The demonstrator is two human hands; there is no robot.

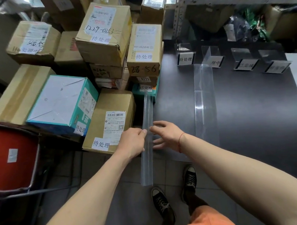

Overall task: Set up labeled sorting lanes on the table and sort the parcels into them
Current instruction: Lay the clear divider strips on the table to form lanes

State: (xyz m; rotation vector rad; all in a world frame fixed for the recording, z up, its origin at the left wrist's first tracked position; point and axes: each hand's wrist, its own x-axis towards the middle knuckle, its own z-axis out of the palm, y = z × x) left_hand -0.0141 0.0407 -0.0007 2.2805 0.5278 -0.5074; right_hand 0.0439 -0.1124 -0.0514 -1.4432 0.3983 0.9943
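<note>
With the left hand [131, 142] gripping the long clear acrylic divider strip [147, 132] beside the dark tabletop [254, 109] and the right hand [165, 135] spread loosely alongside, its far end could snag the stacked cardboard parcels [103, 34].

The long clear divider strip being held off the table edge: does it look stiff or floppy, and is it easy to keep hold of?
The clear divider strip probably handles stiff: it runs straight past the left hand, with no visible sag. It is likely light, given its thin walls. Its glossy surface may be slippery, and the right hand only has spread fingers at it, so the grip seems to rest mainly on the left.
</note>
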